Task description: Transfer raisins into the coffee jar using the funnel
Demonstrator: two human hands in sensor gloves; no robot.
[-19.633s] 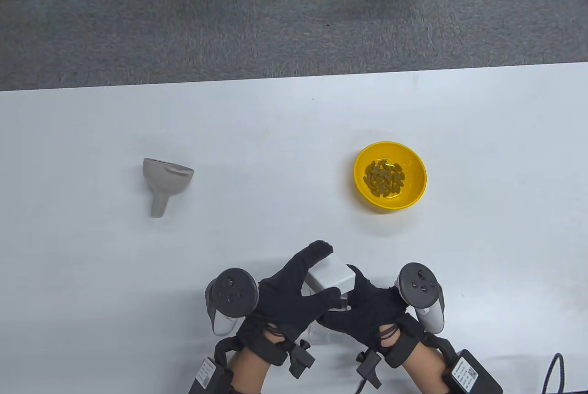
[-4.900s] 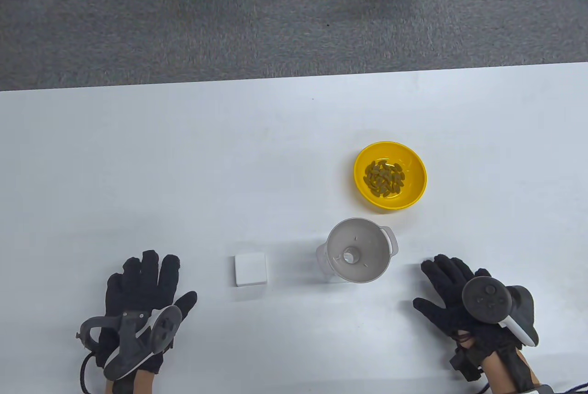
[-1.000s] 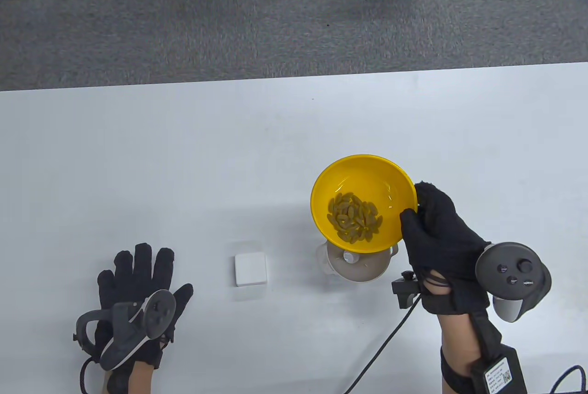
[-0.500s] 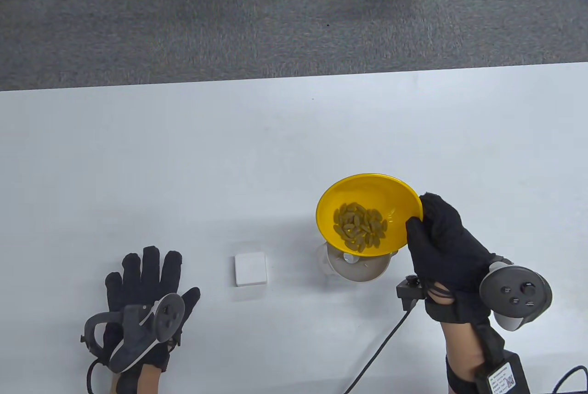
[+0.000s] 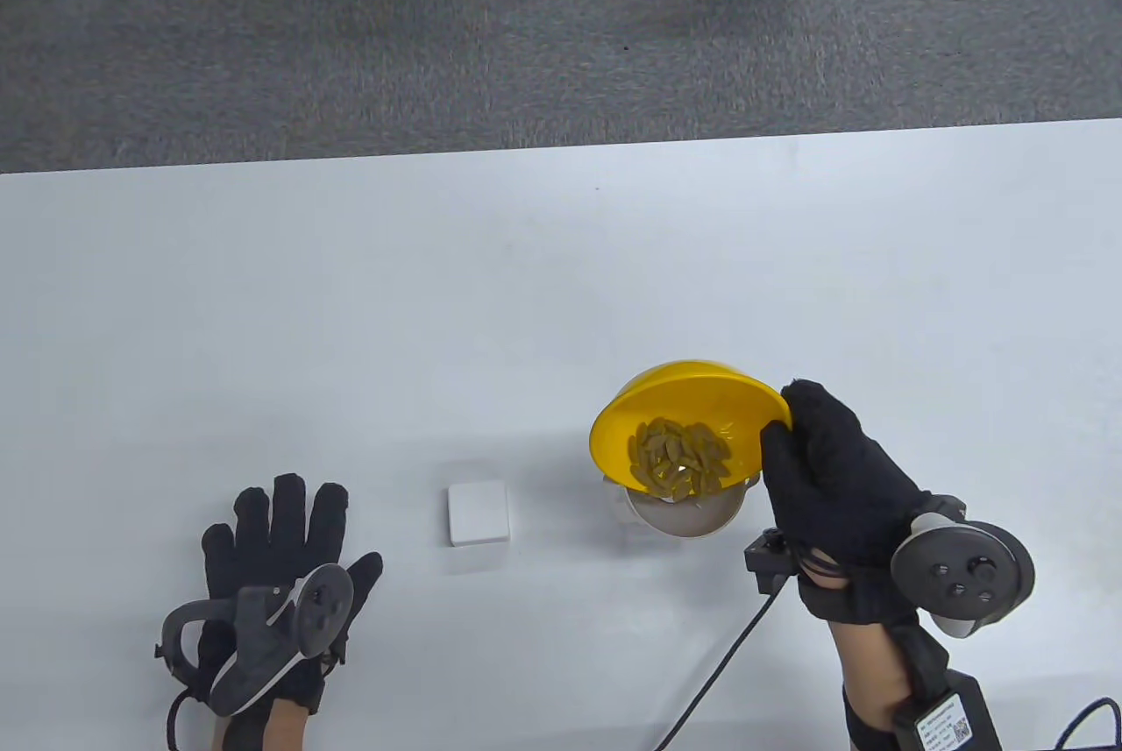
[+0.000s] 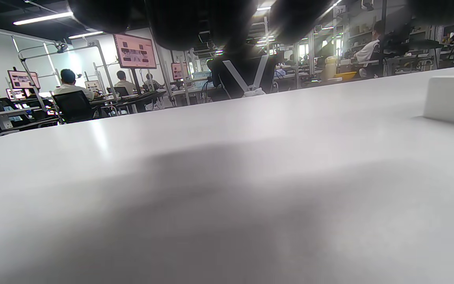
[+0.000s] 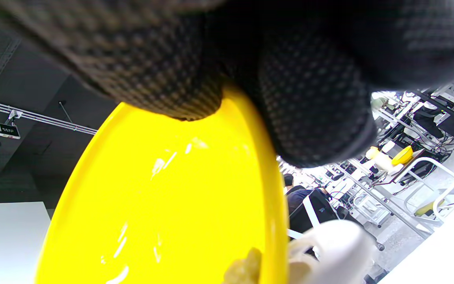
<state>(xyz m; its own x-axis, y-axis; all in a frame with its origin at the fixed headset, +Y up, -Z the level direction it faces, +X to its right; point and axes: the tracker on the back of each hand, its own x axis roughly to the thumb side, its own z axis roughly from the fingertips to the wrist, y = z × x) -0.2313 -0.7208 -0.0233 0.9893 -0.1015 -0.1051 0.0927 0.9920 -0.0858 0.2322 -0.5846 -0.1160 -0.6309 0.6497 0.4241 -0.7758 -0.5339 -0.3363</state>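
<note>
My right hand [image 5: 824, 479] grips the right rim of the yellow bowl [image 5: 692, 400] and holds it tilted toward me over the grey funnel [image 5: 692, 516]. The raisins [image 5: 679, 457] lie heaped at the bowl's low near edge, just above the funnel mouth. The funnel sits in the clear jar, which the bowl and funnel hide almost fully. In the right wrist view the bowl [image 7: 164, 205] fills the frame under my fingers [image 7: 313, 98], with the funnel rim [image 7: 329, 244] below. My left hand [image 5: 276, 558] rests flat and open on the table, holding nothing.
The jar's white lid [image 5: 478, 513] lies on the table left of the funnel; it also shows in the left wrist view [image 6: 451, 100]. A black cable [image 5: 710, 681] runs from my right wrist toward the near edge.
My right hand has brought the bowl nearer and lower over the funnel and tilted it more. The raisins have slid to the low edge. The left hand has stayed put.
</note>
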